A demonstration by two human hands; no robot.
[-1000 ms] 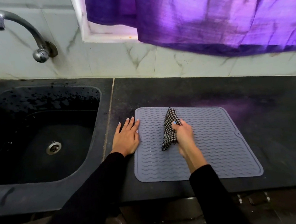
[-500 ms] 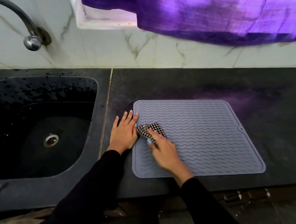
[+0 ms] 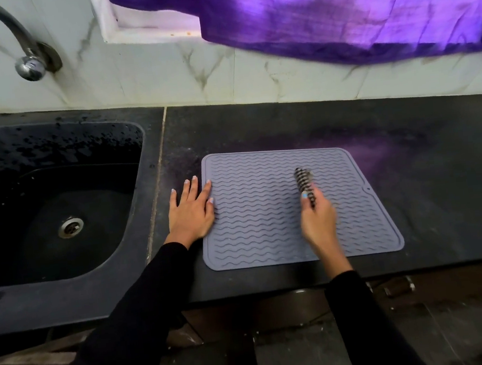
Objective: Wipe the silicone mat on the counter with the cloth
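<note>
While the left hand [image 3: 191, 212] lies flat, fingers spread, at the grey wavy-ribbed silicone mat's [image 3: 254, 210] left edge; the right hand [image 3: 318, 219] grips a bunched checked cloth [image 3: 304, 183] right of the mat's centre.

I see the mat [image 3: 266, 209] lying flat on the tabletop [image 3: 409, 166], right of the sink [image 3: 59, 199]. My left hand [image 3: 191, 213] rests on the tabletop just beside the mat's left edge, fingertips touching it. My right hand [image 3: 318, 222] is over the mat's right half, gripping the cloth [image 3: 304, 185]. The tap [image 3: 25, 53] stands behind the sink, and the curtain [image 3: 335, 11] hangs behind the mat.
</note>
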